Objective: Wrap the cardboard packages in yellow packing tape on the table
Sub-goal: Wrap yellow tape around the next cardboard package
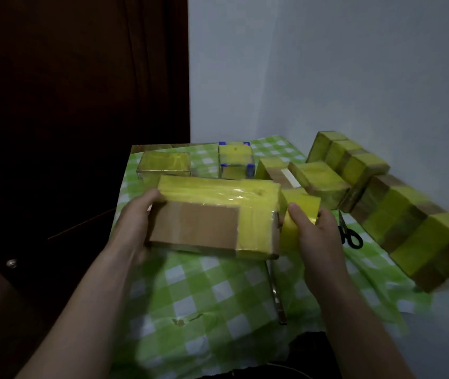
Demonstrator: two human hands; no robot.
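Observation:
A cardboard package (196,228) is held just above the green-checked table (204,291). Yellow tape covers its top and right end, while the near-left face shows bare brown cardboard. My left hand (136,222) grips the package's left end, thumb on the top edge. My right hand (313,231) grips a roll of yellow packing tape (297,212) right against the package's right end. Several taped packages (319,181) lie further back.
Black scissors (350,235) lie to the right of the tape roll. A long stack of taped boxes (414,233) runs along the right side, up against the pale wall. A small box with blue corners (235,162) sits at the back. On the left stands a dark wooden door.

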